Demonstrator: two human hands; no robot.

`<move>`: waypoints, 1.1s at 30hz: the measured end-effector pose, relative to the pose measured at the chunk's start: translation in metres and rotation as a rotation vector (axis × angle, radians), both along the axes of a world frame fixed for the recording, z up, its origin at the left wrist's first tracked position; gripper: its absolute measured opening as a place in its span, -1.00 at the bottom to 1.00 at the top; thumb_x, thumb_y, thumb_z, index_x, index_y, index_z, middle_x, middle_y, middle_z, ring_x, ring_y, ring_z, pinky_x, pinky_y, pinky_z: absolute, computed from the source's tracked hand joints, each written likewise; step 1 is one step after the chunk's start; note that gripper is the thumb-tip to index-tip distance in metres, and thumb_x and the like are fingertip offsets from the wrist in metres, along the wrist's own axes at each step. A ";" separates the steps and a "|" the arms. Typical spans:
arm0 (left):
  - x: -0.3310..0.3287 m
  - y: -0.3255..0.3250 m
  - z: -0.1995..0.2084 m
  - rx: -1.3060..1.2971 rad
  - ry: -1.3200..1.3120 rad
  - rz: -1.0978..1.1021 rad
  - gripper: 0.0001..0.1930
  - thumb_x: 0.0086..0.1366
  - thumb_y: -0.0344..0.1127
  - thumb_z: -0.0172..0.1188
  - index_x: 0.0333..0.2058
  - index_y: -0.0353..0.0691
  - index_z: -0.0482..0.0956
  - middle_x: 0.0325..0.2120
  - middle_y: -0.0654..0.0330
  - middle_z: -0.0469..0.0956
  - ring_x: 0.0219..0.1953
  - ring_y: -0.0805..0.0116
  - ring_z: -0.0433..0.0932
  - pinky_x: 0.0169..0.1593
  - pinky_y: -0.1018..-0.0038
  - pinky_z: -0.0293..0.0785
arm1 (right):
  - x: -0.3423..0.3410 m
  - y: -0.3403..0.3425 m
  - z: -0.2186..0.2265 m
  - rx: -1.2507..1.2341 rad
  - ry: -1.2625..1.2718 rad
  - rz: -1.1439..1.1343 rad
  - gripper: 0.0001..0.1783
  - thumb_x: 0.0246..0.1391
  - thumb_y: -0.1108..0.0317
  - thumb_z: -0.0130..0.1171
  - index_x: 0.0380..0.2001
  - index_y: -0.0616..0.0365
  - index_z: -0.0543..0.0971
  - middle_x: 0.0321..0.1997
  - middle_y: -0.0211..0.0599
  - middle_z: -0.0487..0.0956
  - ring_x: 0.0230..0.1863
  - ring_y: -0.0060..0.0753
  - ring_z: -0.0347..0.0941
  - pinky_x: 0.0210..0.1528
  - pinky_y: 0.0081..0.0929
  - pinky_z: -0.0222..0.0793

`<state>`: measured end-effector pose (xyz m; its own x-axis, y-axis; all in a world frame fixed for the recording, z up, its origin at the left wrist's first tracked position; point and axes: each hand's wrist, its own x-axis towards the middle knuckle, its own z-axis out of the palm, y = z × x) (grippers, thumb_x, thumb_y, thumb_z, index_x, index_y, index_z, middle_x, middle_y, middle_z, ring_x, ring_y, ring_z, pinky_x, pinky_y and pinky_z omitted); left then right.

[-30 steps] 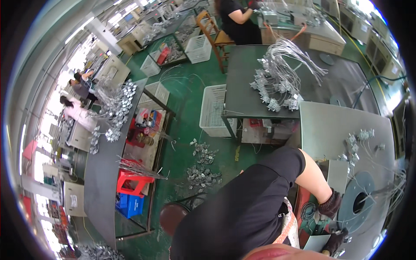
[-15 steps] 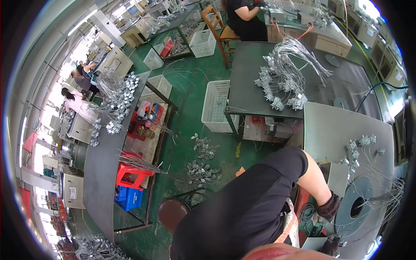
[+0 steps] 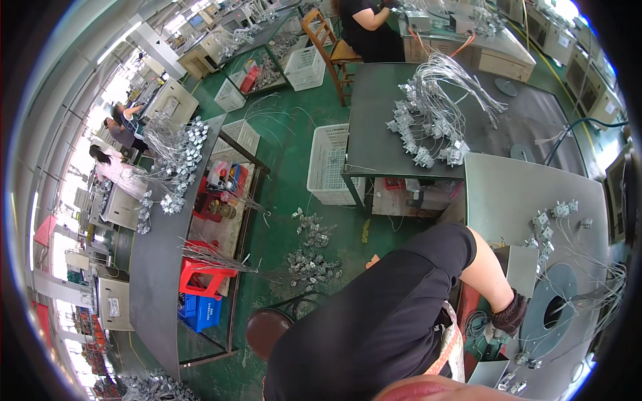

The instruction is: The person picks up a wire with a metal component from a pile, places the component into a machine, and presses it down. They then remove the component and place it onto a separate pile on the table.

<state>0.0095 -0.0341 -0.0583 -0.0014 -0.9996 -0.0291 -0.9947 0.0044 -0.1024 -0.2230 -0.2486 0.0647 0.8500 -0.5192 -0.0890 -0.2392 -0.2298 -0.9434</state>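
My left hand [image 3: 509, 317], in a dark brown glove, reaches down at the right, at the near edge of the grey bench. Its fingers look bent together over a small green fixture [image 3: 493, 349]; whatever they hold is too small to make out. Beside the hand lies a round grey plate [image 3: 545, 301] with a dark hole and thin wires across it. Small silvery metal parts [image 3: 528, 361] lie just below the plate, and more [image 3: 512, 383] sit near the lower edge. My right hand is out of the picture.
Wired metal parts [image 3: 545, 230] lie farther up the grey bench [image 3: 498, 194]. A dark table [image 3: 374, 100] bears a wire bundle [image 3: 445, 80]. White crate [image 3: 328, 167], brown stool [image 3: 267, 332] and loose parts [image 3: 313, 267] stand or lie on the green floor. Another person [image 3: 368, 33] sits beyond.
My right hand, gloved and near the lower right edge before, has gone from view, and metal parts now show there. My left hand has moved slightly up and stays at the fixture.
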 end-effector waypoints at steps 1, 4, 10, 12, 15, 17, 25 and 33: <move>0.002 -0.003 -0.005 -0.003 -0.003 -0.007 -0.64 0.24 0.04 0.20 -0.13 -0.06 0.66 -0.18 0.05 0.71 -0.14 -0.03 0.70 -0.12 0.00 0.60 | -0.004 0.003 -0.002 -0.011 -0.004 0.006 -0.73 0.21 0.45 0.19 -0.03 0.22 0.53 -0.14 -0.27 0.55 -0.15 -0.47 0.44 -0.07 -0.50 0.42; -0.001 -0.003 0.002 -0.006 -0.018 -0.055 -0.65 0.25 0.01 0.19 -0.12 -0.07 0.65 -0.15 0.03 0.70 -0.12 -0.04 0.69 -0.13 0.00 0.60 | -0.016 0.003 -0.008 -0.037 -0.013 -0.003 -0.70 0.21 0.40 0.20 0.00 0.21 0.51 -0.11 -0.27 0.54 -0.14 -0.45 0.44 -0.05 -0.47 0.42; -0.007 0.010 0.020 -0.195 -0.015 -0.089 -0.83 0.17 -0.22 0.21 -0.33 -0.11 0.71 -0.33 0.11 0.73 -0.25 0.07 0.74 -0.26 0.14 0.68 | -0.006 -0.010 -0.024 -0.086 -0.034 0.069 -0.63 0.22 0.31 0.23 0.04 0.17 0.46 -0.06 -0.27 0.54 -0.11 -0.42 0.46 -0.03 -0.41 0.43; -0.010 0.014 0.031 -0.134 0.006 -0.081 -0.85 0.14 -0.23 0.23 -0.40 -0.11 0.72 -0.37 0.10 0.73 -0.28 0.05 0.74 -0.28 0.14 0.68 | 0.001 -0.012 -0.030 -0.099 -0.038 0.093 -0.61 0.22 0.27 0.23 0.05 0.16 0.44 -0.04 -0.27 0.53 -0.09 -0.41 0.46 -0.02 -0.39 0.43; -0.011 0.009 0.026 -0.141 0.012 -0.074 -0.87 0.11 -0.24 0.25 -0.46 -0.12 0.71 -0.40 0.09 0.73 -0.30 0.03 0.74 -0.29 0.11 0.68 | 0.013 -0.017 -0.036 -0.121 -0.048 0.143 -0.57 0.23 0.23 0.24 0.08 0.15 0.42 -0.01 -0.27 0.53 -0.08 -0.40 0.47 0.00 -0.36 0.43; -0.008 -0.002 0.009 -0.112 -0.001 -0.041 -0.85 0.11 -0.22 0.26 -0.43 -0.13 0.72 -0.39 0.08 0.73 -0.29 0.02 0.74 -0.28 0.11 0.69 | 0.019 -0.021 -0.040 -0.136 -0.053 0.176 -0.54 0.23 0.19 0.25 0.09 0.14 0.40 0.01 -0.27 0.53 -0.07 -0.39 0.48 0.01 -0.34 0.43; -0.006 0.024 0.020 -0.124 0.054 -0.030 -0.75 0.12 -0.11 0.30 -0.35 -0.16 0.69 -0.40 0.06 0.72 -0.29 -0.03 0.73 -0.30 0.07 0.66 | 0.033 -0.024 -0.066 -0.177 -0.057 0.271 -0.43 0.24 0.06 0.28 0.15 0.10 0.33 0.08 -0.27 0.52 -0.02 -0.35 0.50 0.04 -0.26 0.44; -0.016 -0.014 0.003 -0.024 0.164 0.000 -0.71 0.02 0.05 0.38 -0.46 -0.02 0.74 -0.45 0.15 0.71 -0.33 0.01 0.71 -0.21 0.13 0.62 | 0.004 0.015 -0.032 -0.833 0.130 0.272 -0.39 0.36 0.46 -0.08 0.45 0.16 0.19 0.56 -0.23 0.19 0.53 -0.28 0.12 0.57 -0.30 -0.04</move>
<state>-0.0065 -0.0485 -0.0548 -0.0042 -1.0000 -0.0041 -0.9981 0.0039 0.0615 -0.2185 -0.2332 0.0328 0.9628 -0.2402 0.1235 -0.1702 -0.8946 -0.4132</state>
